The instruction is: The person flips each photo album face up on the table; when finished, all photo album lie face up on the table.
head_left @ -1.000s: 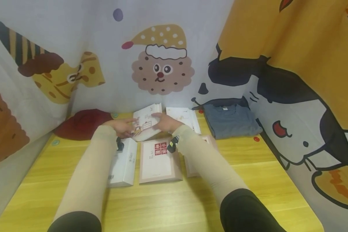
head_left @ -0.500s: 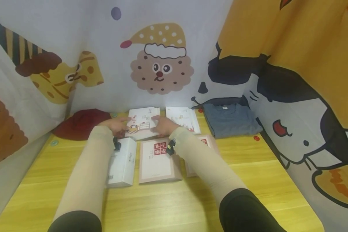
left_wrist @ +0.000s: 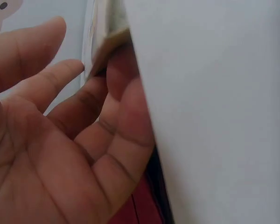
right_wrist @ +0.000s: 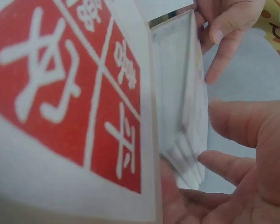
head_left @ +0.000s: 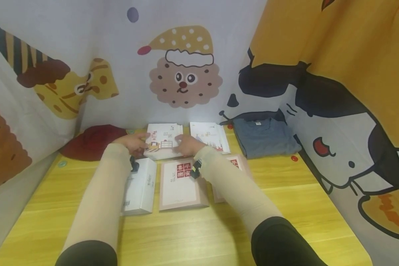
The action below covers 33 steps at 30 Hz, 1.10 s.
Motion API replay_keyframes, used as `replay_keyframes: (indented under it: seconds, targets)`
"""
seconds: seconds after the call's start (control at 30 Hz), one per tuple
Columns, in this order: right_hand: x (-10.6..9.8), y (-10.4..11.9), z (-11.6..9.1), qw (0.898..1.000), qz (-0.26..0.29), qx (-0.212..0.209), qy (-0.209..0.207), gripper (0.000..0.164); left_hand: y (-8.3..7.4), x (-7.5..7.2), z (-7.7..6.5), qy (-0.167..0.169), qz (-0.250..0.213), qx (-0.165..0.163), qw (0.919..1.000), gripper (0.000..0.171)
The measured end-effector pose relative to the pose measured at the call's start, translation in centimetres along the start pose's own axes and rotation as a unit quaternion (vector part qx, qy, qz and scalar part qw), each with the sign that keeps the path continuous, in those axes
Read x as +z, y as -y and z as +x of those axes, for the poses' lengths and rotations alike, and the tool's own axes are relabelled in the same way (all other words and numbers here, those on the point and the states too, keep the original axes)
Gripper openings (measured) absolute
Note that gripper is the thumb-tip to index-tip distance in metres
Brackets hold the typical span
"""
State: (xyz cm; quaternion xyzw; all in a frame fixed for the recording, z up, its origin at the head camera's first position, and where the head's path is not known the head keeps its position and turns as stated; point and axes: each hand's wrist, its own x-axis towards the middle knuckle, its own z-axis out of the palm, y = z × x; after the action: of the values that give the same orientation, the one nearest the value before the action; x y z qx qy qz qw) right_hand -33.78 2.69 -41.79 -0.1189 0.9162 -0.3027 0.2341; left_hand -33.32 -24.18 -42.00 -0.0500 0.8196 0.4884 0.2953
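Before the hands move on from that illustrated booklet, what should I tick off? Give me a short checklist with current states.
1. Left hand on the booklet: ok, fingers at its left edge.
2. Right hand on it: ok, at its right edge.
3. Booklet flat on the table: cannot tell; wrist views show fingers under its edges.
4. Apart from the second booklet: ok.
5. Clear of the red-label book: cannot tell, edges close.

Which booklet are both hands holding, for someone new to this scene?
Start at the cookie-face cartoon on the back curtain and drop to the yellow wooden table. The white illustrated booklet lies directly below it, between left hand and right hand, unlike its untouched neighbours.
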Motion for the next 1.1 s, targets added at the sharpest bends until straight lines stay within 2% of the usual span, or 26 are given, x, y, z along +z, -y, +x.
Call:
replay_keyframes:
  seconds: [0.13, 0.33, 0.57, 0.67, 0.8, 0.9, 1.1]
  targets:
    - [-0.1, 0.0, -0.1, 1.000, 0.000, -0.003, 0.001, 0.066, -0.2, 0.0, -0.1, 0.000, 0.006, 0.007, 1.0000, 0.078]
    - [-0.1, 0.2, -0.2, 0.999, 0.035, -0.021, -0.005, 0.063, -0.3, -0.1, -0.2, 0.006, -0.004, 0.022, 0.9997, 0.081]
    - [0.0, 0.0, -0.4, 0.998, 0.055, -0.013, 0.001, 0.062, -0.3, 0.3, -0.4, 0.007, -0.018, 0.025, 0.9995, 0.082]
    - [0.0, 0.0, -0.6, 0.998, 0.047, -0.033, -0.009, 0.063, -0.2, 0.2, -0.5, 0.010, -0.018, 0.042, 0.9989, 0.078]
    - [0.0, 0.0, -1.0, 0.997, 0.040, -0.060, -0.022, 0.062, -0.1, -0.4, -0.6, -0.019, 0.027, 0.069, 0.9971, 0.069]
    - [0.1, 0.0, -1.6, 0.995, 0.058, -0.073, -0.021, 0.062, -0.1, -0.8, -1.1, -0.049, 0.053, 0.076, 0.9945, 0.068]
    - [1.3, 0.4, -3.0, 0.990, 0.081, -0.117, -0.007, 0.063, -0.2, -0.6, -3.8, -0.080, 0.032, 0.096, 0.9916, 0.066]
